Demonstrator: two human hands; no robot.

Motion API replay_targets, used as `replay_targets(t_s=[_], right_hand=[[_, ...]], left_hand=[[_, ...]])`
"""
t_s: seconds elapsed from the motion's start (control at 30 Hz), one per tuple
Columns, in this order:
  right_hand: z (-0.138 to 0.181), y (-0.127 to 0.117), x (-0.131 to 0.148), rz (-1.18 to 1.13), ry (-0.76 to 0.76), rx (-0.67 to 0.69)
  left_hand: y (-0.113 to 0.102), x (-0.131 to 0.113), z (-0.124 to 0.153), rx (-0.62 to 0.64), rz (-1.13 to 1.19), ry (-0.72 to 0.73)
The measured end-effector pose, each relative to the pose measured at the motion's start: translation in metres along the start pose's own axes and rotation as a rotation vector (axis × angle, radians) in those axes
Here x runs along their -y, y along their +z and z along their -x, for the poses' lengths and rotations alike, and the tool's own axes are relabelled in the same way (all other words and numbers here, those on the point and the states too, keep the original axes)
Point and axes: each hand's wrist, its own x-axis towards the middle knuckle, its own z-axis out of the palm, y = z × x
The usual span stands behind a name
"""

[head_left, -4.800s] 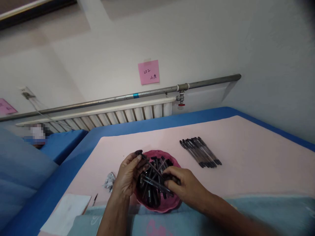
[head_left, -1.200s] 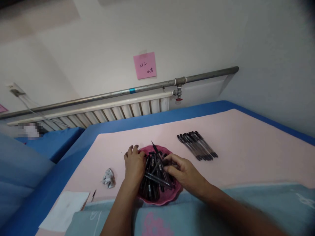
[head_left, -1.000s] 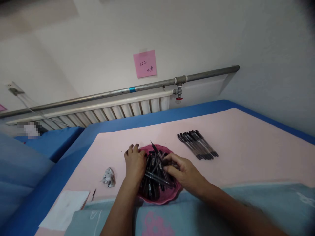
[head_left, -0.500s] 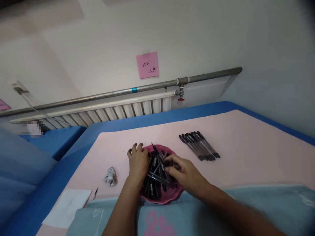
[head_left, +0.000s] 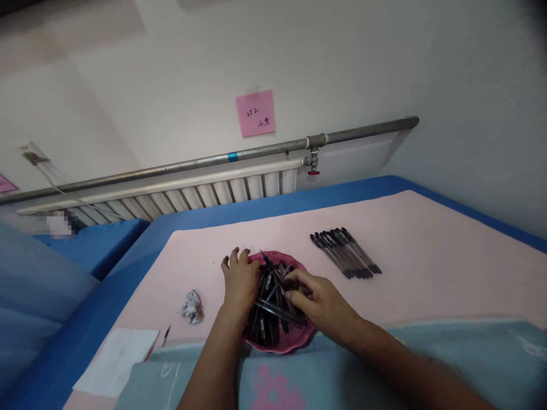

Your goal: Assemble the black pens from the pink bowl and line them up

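A pink scalloped bowl (head_left: 287, 343) sits on the pink mat near me, heaped with loose black pens (head_left: 269, 307). My left hand (head_left: 239, 280) rests on the bowl's left rim, its fingers spread over the edge and onto the mat, holding nothing that shows. My right hand (head_left: 318, 302) reaches into the heap from the right, its fingertips pinched together on pens at the top of the pile. One pen sticks up at the far rim, between the two hands.
A tidy row of black pens (head_left: 345, 253) lies on the mat at the right. A crumpled paper ball (head_left: 190, 306), a white sheet (head_left: 116, 361) and a single pen lie at the left. Blue table border, radiator and pipe (head_left: 231, 156) run behind; a teal cloth covers the near edge.
Some seconds ago both hands held pens above the bowl; now the left hand lies on the rim and the right digs in the pile. In the last second little has moved.
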Motion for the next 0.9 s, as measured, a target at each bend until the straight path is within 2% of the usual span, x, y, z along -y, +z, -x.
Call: replay_targets(t_s=[0.3, 0.43, 0.53, 0.6, 0.7, 0.77, 0.83, 0.9], right_hand=[[0.000, 0.001, 0.001, 0.013, -0.011, -0.015], [0.001, -0.001, 0.000, -0.011, -0.001, -0.028], [0.001, -0.001, -0.001, -0.044, 0.016, -0.024], [0.001, -0.002, -0.002, -0.051, 0.010, -0.030], [0.002, -0.004, -0.002, -0.009, -0.055, -0.084], [0.002, -0.007, -0.003, 0.079, -0.131, -0.124], [0.002, -0.010, -0.005, 0.189, -0.214, -0.147], [0.002, -0.012, -0.007, 0.267, -0.274, -0.160]], left_hand=[[0.000, 0.000, -0.001, 0.019, 0.029, 0.003], [-0.004, 0.001, 0.000, -0.093, 0.145, 0.019], [-0.008, 0.008, 0.000, -0.210, 0.443, -0.069], [-0.012, 0.014, 0.001, -0.208, 0.772, -0.146], [-0.017, 0.021, 0.004, -0.110, 1.330, -0.244], [-0.021, 0.022, 0.007, -0.033, 1.624, -0.322], [-0.025, 0.022, 0.009, 0.032, 1.793, -0.387], [-0.028, 0.020, 0.011, 0.077, 1.853, -0.414]])
